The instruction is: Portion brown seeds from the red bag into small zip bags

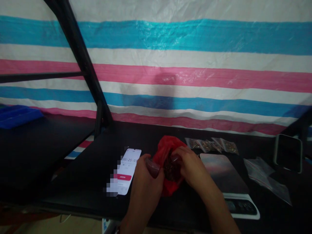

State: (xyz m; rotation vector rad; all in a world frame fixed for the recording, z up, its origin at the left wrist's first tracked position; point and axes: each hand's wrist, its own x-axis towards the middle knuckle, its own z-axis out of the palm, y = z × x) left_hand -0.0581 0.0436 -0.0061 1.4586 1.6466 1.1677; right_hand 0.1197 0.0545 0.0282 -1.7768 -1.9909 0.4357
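A red plastic bag [168,143] stands on the black table in front of me, its mouth open towards me. Small dark brown pieces [172,169] show inside; I cannot make out their kind. My left hand [147,175] is closed on the near left side of the mouth, with shiny see-through plastic between its fingers. On the right side, my right hand [191,164] curls over the rim, its fingertips partly hidden in the opening. Left of my left hand lies a phone [129,165] showing a running-time display. A flat scale [224,172] lies beside my right forearm.
Several small filled zip bags [211,145] lie behind the scale. Clear flat plastic bags [266,178] lie to its right, near a dark-screened device [288,152]. A blue tray [19,115] sits far left, beyond a black metal post [81,61]. Striped sheeting [195,74] hangs behind.
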